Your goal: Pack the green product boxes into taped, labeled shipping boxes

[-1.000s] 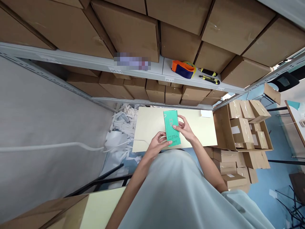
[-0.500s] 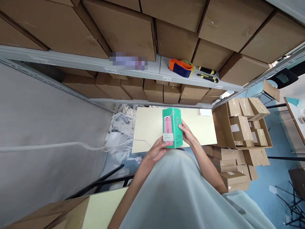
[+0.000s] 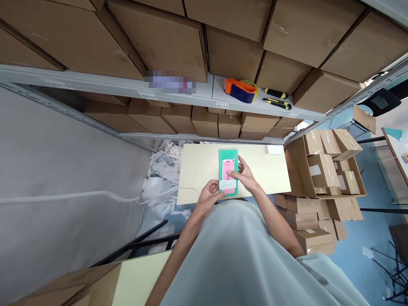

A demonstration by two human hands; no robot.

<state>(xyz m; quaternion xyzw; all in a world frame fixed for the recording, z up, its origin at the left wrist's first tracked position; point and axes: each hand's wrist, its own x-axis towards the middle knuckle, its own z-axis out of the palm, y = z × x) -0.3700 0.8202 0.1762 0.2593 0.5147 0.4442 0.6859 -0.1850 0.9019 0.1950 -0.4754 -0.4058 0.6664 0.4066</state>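
green box [image 3: 225,175] has turned picture [image 3: 227,165] toward wearer [image 3: 236,250], long axis fore-aft; left hand [image 3: 210,195], right hand [image 3: 247,175] pinch it

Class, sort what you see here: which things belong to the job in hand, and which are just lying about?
In the job:
green box, held by the left hand and right hand
table beneath it

Seemingly just lying about, untouched:
tape dispenser and two knives on the shelf
white scraps
big open carton of brown boxes
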